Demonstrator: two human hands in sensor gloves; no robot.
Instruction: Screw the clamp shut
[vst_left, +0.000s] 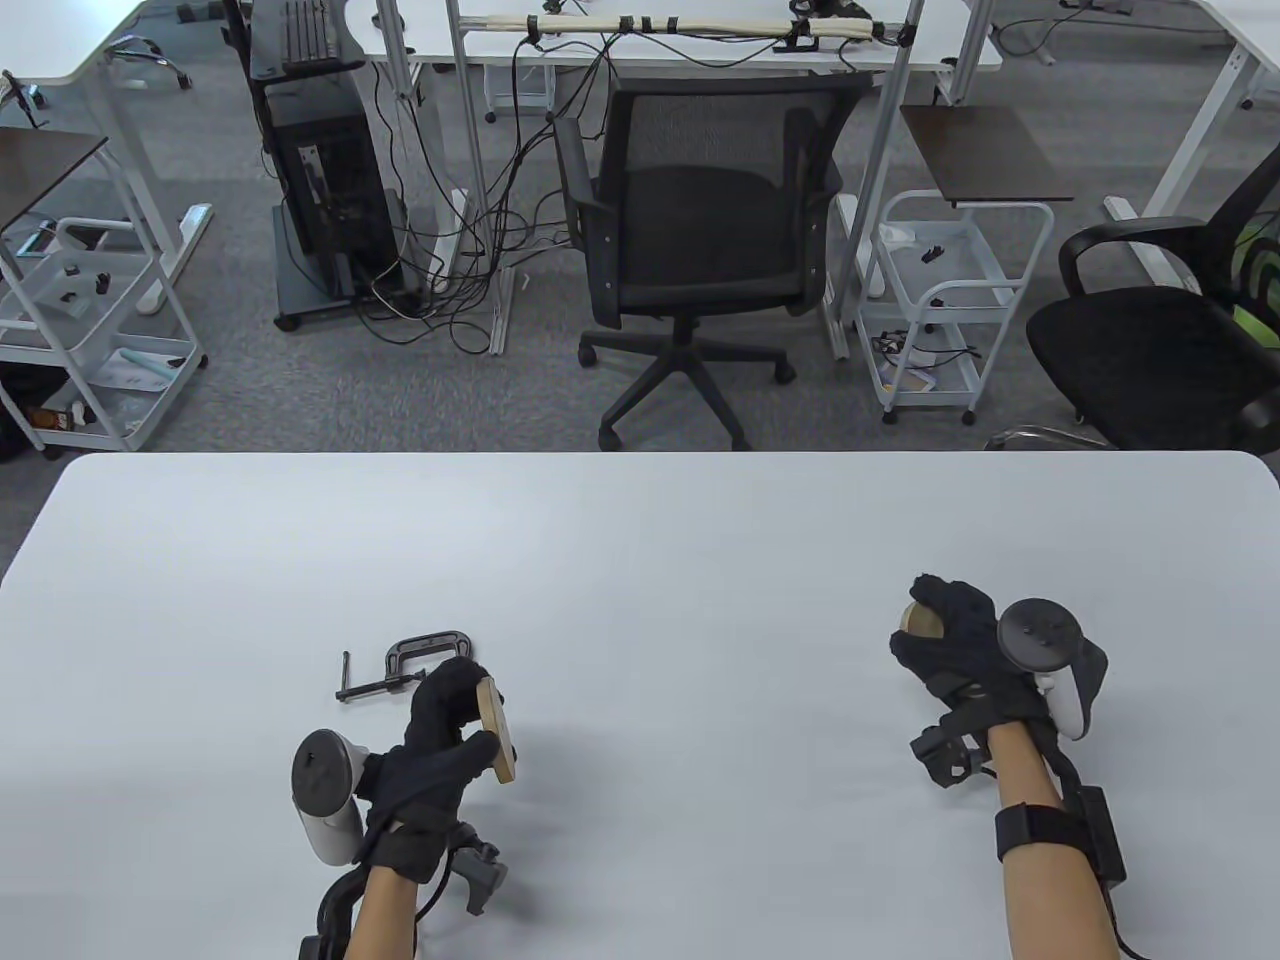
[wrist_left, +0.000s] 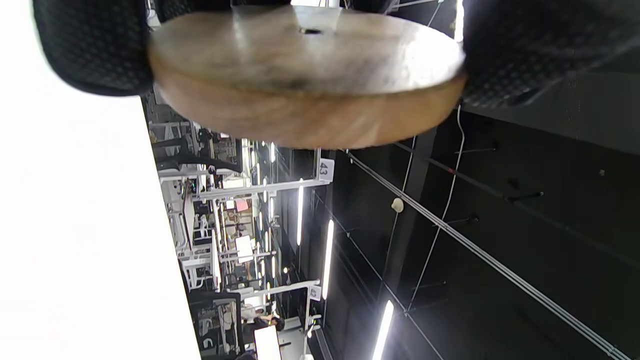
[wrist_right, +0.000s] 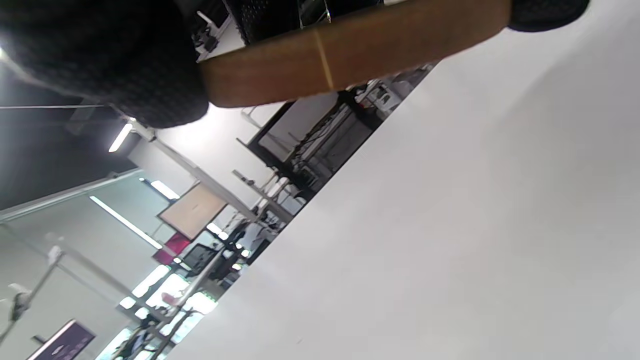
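Observation:
A small dark metal C-clamp (vst_left: 420, 660) lies on the white table (vst_left: 640, 560) at front left, its screw handle pointing left. My left hand (vst_left: 445, 725) grips a round wooden disc (vst_left: 498, 732) on edge, just in front of and right of the clamp. The disc fills the top of the left wrist view (wrist_left: 307, 75), held between gloved fingers (wrist_left: 90, 45). My right hand (vst_left: 945, 640) holds a second wooden disc (vst_left: 918, 620) at front right, far from the clamp. Its edge shows in the right wrist view (wrist_right: 350, 50).
Beyond the table's far edge stand a black office chair (vst_left: 700, 240), white trolleys (vst_left: 940, 300), a computer tower (vst_left: 330, 200) and cables on the floor. A second black chair (vst_left: 1160, 340) is at the right.

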